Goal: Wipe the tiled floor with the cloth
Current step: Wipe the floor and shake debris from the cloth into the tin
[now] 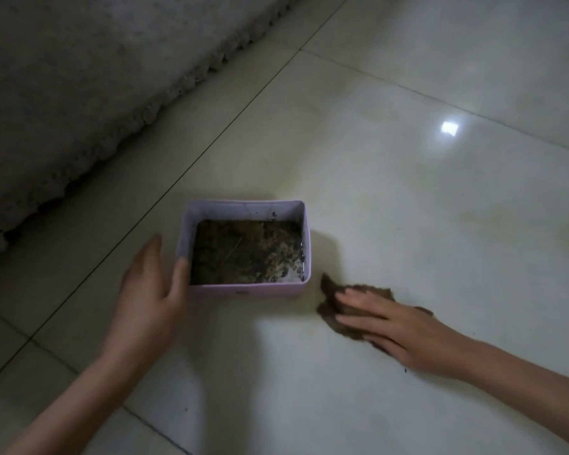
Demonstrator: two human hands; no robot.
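Note:
A small brown cloth lies flat on the glossy pale tiled floor, just right of a pink rectangular tub. My right hand presses down on the cloth with the fingers spread and pointing left. My left hand rests against the left wall of the pink tub, thumb hooked over its rim. The tub holds dirty brown water with dark specks.
A grey fringed rug covers the upper left, its edge running diagonally. Faint yellowish smears mark the tiles at the right. A few dark specks lie on the floor near my right wrist. Dark grout lines cross the floor.

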